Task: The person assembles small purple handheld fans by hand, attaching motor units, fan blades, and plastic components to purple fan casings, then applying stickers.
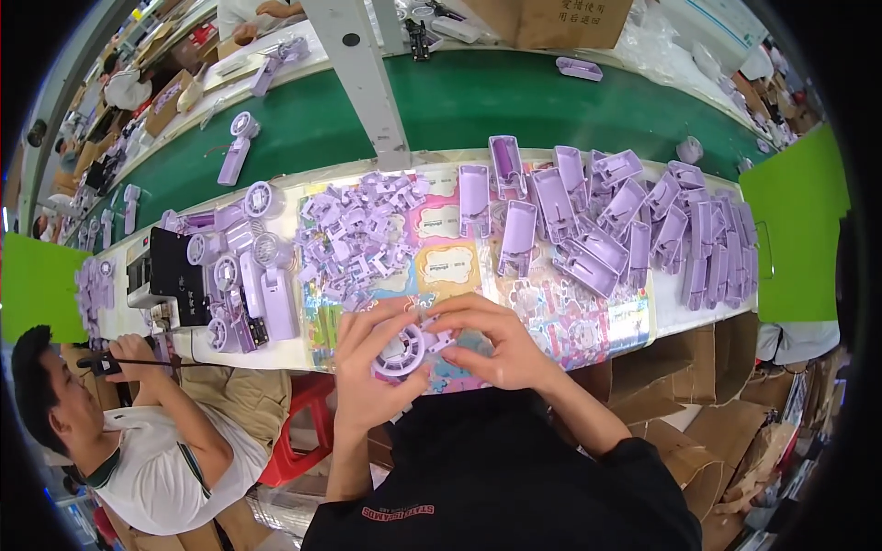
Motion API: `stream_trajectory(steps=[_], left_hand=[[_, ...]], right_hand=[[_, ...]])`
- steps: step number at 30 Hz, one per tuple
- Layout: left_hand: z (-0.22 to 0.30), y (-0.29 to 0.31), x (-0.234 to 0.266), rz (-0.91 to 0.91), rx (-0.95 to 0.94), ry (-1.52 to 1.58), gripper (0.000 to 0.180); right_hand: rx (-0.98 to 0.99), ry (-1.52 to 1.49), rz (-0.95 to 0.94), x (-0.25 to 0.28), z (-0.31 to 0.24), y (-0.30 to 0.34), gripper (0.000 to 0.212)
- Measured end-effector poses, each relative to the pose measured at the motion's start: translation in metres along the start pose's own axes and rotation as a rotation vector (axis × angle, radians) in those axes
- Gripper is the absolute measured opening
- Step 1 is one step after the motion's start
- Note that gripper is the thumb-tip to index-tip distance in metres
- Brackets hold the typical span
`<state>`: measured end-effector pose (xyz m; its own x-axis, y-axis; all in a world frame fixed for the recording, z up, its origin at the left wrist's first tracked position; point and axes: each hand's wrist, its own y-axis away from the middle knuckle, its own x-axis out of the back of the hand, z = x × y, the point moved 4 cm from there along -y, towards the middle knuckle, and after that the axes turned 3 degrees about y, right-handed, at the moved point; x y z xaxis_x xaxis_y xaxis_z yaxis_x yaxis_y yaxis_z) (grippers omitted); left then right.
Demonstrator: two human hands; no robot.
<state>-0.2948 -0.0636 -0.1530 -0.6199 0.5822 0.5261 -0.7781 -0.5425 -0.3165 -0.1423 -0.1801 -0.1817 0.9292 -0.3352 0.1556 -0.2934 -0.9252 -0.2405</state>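
Observation:
My left hand (pixel 372 367) is closed round a lilac round fan housing (pixel 401 353) with a ring-shaped rim, held just above the near edge of the table. At its right side, my right hand (pixel 491 344) pinches a small lilac plastic bracket (pixel 441 340) against the housing. Part of the housing is covered by my left fingers. Beyond my hands lies a loose heap of small lilac brackets (pixel 358 230). To the right of that heap, many lilac handle shells (pixel 553 202) lie open side up, some stacked on one another.
Partly assembled lilac fans (pixel 227 271) and a black box (pixel 179 275) stand on the left. A green conveyor belt (pixel 459 101) runs behind the table, with a grey metal post (pixel 354 73) before it. A co-worker (pixel 165 450) sits at my left; cardboard boxes (pixel 680 376) stand at right.

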Motion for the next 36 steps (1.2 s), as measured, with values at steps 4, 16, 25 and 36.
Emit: stream_trajectory(steps=[4, 16, 25, 36], left_hand=[[0.004, 0.008, -0.007, -0.012, -0.094, -0.016, 0.056], [0.013, 0.042, -0.043, 0.005, -0.15, 0.043, 0.052], [-0.025, 0.038, -0.078, -0.12, 0.245, 0.577, 0.022], [-0.022, 0.032, -0.104, -0.148, 0.341, 0.838, 0.008]], right_hand=[[-0.021, 0.063, -0.039, -0.007, -0.001, 0.018, 0.026], [-0.547, -0.588, 0.168, -0.012, 0.029, 0.062, 0.035], [-0.373, -0.035, 0.246, -0.003, 0.012, 0.075, 0.033], [-0.416, -0.247, 0.268, 0.016, 0.014, 0.091, 0.031]])
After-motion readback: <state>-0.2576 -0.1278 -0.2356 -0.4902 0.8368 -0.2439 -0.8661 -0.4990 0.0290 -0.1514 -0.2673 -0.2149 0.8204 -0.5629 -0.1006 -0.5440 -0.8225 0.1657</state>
